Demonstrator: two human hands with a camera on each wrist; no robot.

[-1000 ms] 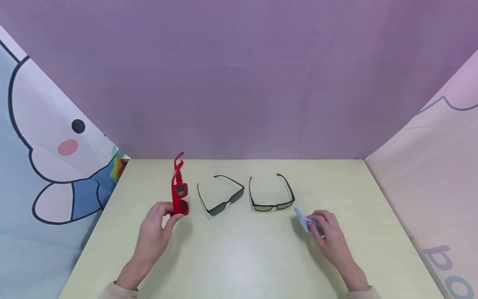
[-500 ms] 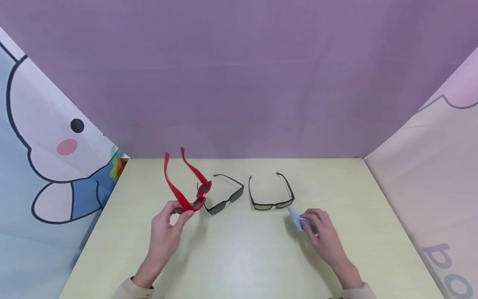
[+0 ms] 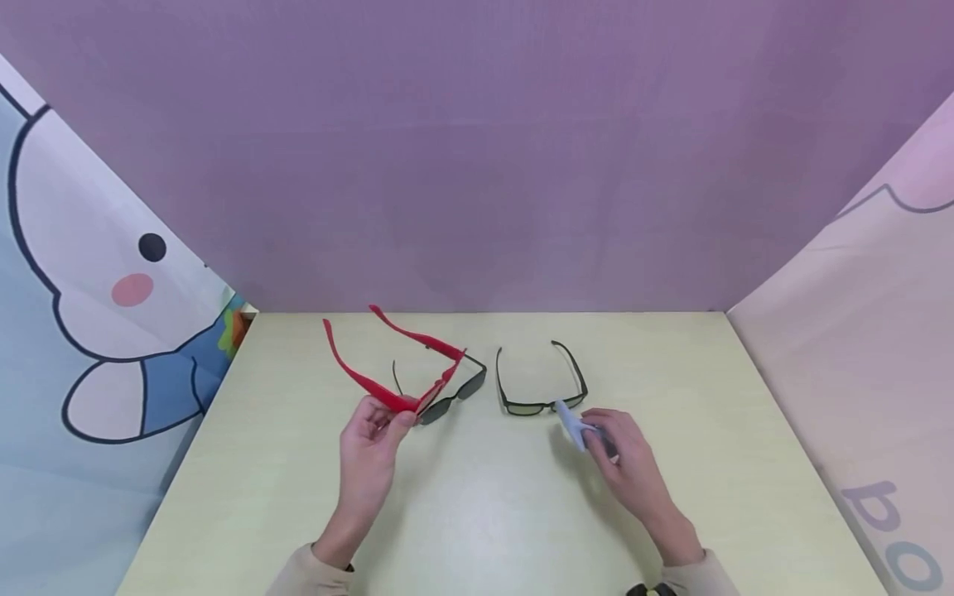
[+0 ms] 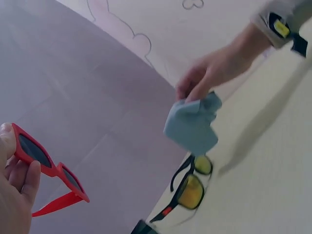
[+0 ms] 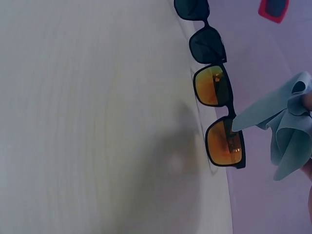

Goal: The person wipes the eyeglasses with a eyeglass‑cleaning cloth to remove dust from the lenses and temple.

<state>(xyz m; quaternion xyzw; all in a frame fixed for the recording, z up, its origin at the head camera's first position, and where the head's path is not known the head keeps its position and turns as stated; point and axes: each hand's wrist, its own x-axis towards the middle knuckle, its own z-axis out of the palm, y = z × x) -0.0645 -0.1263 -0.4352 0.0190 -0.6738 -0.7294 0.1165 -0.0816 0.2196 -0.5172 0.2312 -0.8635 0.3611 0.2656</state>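
My left hand (image 3: 368, 451) pinches red-framed sunglasses (image 3: 373, 387) by one front corner, holding them up with the temples unfolded. They partly cover a pair of black sunglasses (image 3: 471, 386) lying on the table in the head view. My right hand (image 3: 626, 455) grips a bunched light-blue cloth (image 4: 192, 126) between thumb and fingers. In the head view the cloth overlaps the edge of black glasses with yellow-orange lenses (image 5: 224, 141), which rest unfolded on the table; whether it touches them I cannot tell.
The pale table (image 3: 477, 513) reaches back to a purple cloth wall (image 3: 477, 165). Printed curtains stand at both sides, the left one (image 3: 112, 397) with a cartoon figure. A dark strap (image 4: 280, 27) is on the right wrist.
My left hand has moved right, turning the red sunglasses so that both temples point back and left, over the black pair. My right hand has shifted left with the cloth.
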